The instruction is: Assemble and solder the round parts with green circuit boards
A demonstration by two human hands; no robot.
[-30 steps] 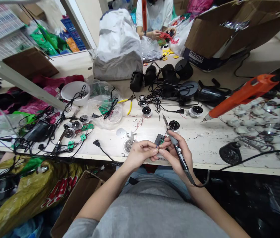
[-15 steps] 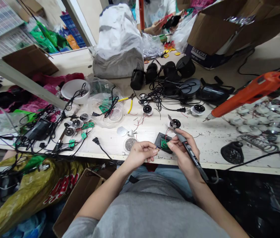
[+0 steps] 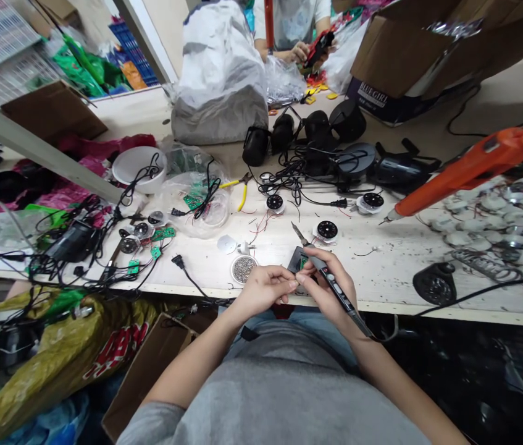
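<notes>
Head view: the two bare hands are held together just above the near edge of a pale wooden workbench [image 3: 381, 272], with their fingertips [image 3: 302, 278] touching. A slim black electric soldering pen [image 3: 335, 293] is gripped like a pencil in the right hand [image 3: 328, 287], its metal tip angled away from the fingers, probably so that skin is kept clear of the heat. The fingers of the left hand [image 3: 263, 290] are pinched toward the right hand; whatever is held there is too small to tell. Just ahead, a small green circuit board [image 3: 304, 262] is seated in a flat black holder, apparently so that it is kept steady close to the hands. A round shallow dish of silver beads [image 3: 244, 269] is set just to its left, within easy reach. Round black perforated discs [image 3: 326, 230] and yellow-handled pliers [image 3: 242, 191] are laid farther along the bench among tangled black cables [image 3: 289, 176]. An orange hot-glue gun [image 3: 469, 167] is rested at the right, over a heap of small white parts [image 3: 474, 222]. Beyond a large grey plastic sack [image 3: 219, 80], a small red-and-black item is handled by a co-worker's hands [image 3: 298, 54]
</notes>
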